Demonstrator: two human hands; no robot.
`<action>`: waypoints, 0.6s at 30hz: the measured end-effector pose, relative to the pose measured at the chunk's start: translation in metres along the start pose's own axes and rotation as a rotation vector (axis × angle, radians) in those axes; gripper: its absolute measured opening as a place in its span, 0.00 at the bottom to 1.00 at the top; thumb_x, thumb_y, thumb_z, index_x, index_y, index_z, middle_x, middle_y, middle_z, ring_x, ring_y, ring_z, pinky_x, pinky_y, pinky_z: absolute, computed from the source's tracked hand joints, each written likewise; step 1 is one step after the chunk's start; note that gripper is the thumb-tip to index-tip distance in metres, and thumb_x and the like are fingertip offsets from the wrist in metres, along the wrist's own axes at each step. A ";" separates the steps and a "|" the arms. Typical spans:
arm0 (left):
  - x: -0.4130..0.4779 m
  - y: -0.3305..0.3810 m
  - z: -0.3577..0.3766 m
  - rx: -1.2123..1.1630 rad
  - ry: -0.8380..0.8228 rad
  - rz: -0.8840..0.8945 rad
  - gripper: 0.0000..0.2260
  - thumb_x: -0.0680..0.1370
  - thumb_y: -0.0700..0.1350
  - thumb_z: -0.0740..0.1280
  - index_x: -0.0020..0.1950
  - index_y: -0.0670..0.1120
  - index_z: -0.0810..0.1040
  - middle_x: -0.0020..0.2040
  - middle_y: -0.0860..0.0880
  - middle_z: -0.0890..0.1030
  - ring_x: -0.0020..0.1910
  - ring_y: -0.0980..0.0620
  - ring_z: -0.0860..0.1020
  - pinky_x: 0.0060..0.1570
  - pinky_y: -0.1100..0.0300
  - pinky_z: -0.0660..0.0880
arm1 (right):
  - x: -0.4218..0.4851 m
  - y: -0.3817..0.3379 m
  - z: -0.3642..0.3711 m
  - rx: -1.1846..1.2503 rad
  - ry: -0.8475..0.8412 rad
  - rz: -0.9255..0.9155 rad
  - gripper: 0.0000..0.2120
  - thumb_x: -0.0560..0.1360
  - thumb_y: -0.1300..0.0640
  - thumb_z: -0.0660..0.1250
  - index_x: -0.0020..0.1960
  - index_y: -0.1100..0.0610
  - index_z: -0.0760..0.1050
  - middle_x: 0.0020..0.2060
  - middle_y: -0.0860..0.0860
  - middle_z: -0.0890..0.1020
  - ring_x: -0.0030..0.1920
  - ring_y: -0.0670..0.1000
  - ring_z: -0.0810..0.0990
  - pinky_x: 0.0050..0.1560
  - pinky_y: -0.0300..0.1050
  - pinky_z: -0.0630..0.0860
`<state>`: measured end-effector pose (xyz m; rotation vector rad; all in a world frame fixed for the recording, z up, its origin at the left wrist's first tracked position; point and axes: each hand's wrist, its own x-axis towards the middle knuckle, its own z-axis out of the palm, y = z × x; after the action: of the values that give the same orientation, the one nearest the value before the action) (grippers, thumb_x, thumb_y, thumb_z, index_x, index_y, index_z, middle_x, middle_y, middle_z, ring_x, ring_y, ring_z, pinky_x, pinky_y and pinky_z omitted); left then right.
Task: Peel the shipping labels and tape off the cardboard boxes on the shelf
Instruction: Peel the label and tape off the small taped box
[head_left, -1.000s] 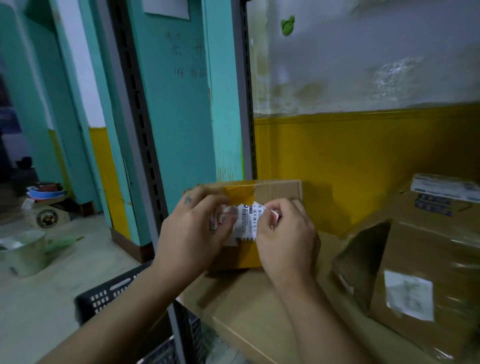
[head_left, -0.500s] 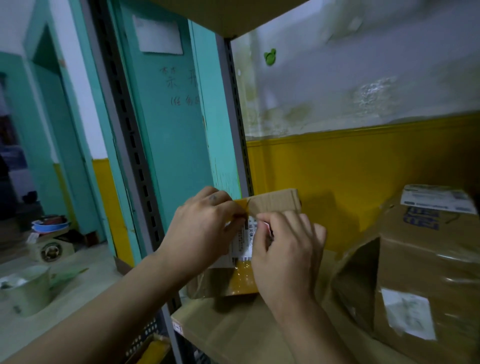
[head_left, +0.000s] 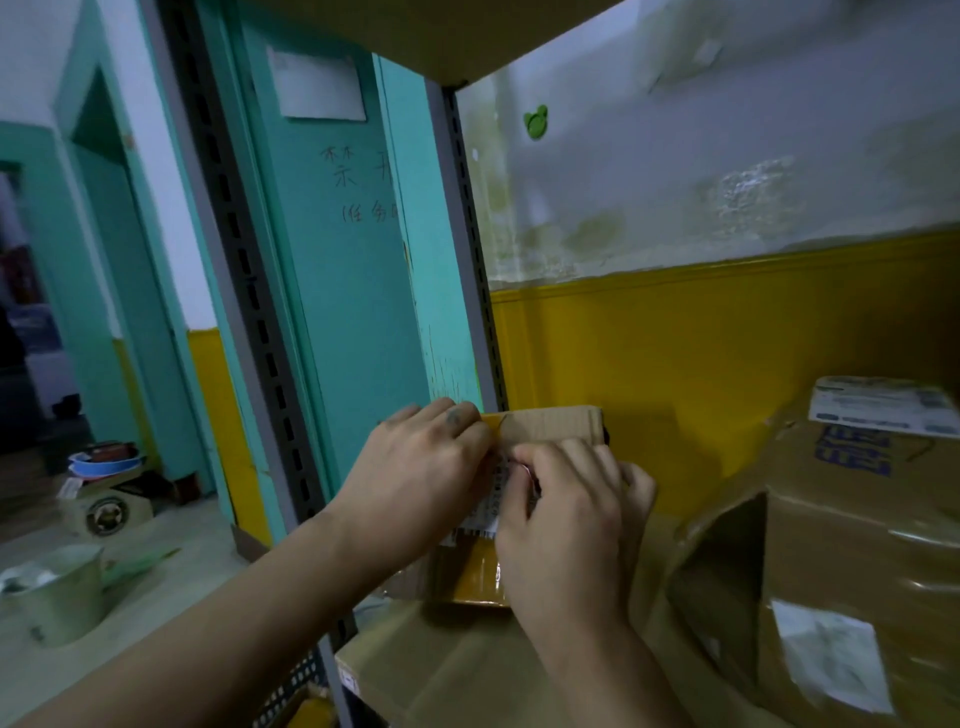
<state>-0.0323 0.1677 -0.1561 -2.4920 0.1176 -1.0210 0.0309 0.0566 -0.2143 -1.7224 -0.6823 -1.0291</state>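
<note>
A: Where was the box?
B: The small box (head_left: 550, 423) sat on the shelf board (head_left: 457, 670), far left corner, just beside the grey upright (head_left: 467, 312). Yellow tape (head_left: 472, 577) ran down its near face.
A: Hands?
B: Both were on it. The left hand (head_left: 415, 478) gripped the top left edge, fingers curled over the tape there. The right hand (head_left: 566, 519) was touching it on the right, fingers curled in tight, thumb and forefinger pinching the white label (head_left: 480, 519) on the near face.
A: Label off?
B: No, it was on the box. The hands hid most of it. Only a printed strip showed between and below them. Couldn't tell how much had lifted.
A: Anything else on that shelf?
B: A large box (head_left: 841, 561) on the right, nearer, dented, glossy with clear tape. It had a front label (head_left: 831, 660) on its near face and a top label (head_left: 883, 405) on its lid. It was well apart from both hands.
A: Off the shelf?
B: A metal pot (head_left: 52, 597) stood on the floor at far left. A black crate (head_left: 296, 680) was below the board, near left. A green hook (head_left: 536, 122) was on the wall above.
</note>
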 end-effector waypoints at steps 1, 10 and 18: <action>0.000 0.000 0.001 0.006 -0.006 -0.004 0.12 0.77 0.50 0.61 0.47 0.45 0.80 0.42 0.48 0.79 0.37 0.51 0.77 0.35 0.56 0.76 | -0.001 0.000 0.000 0.000 -0.006 -0.002 0.04 0.72 0.58 0.70 0.44 0.50 0.81 0.40 0.45 0.81 0.46 0.49 0.76 0.55 0.49 0.62; 0.001 0.001 0.006 0.106 -0.012 -0.009 0.09 0.75 0.48 0.63 0.46 0.43 0.76 0.40 0.46 0.76 0.35 0.48 0.74 0.37 0.52 0.74 | -0.002 0.001 0.002 0.024 0.009 0.009 0.05 0.73 0.56 0.66 0.44 0.50 0.81 0.40 0.45 0.81 0.45 0.49 0.78 0.56 0.49 0.62; 0.003 0.000 0.002 0.122 -0.066 0.002 0.08 0.75 0.47 0.65 0.46 0.42 0.77 0.40 0.45 0.78 0.35 0.48 0.75 0.38 0.51 0.76 | -0.003 -0.001 0.001 0.039 -0.002 0.003 0.05 0.73 0.56 0.65 0.44 0.50 0.80 0.40 0.45 0.81 0.45 0.48 0.78 0.55 0.49 0.62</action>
<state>-0.0289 0.1676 -0.1550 -2.4115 0.0360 -0.9160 0.0286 0.0578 -0.2164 -1.6908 -0.6967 -1.0060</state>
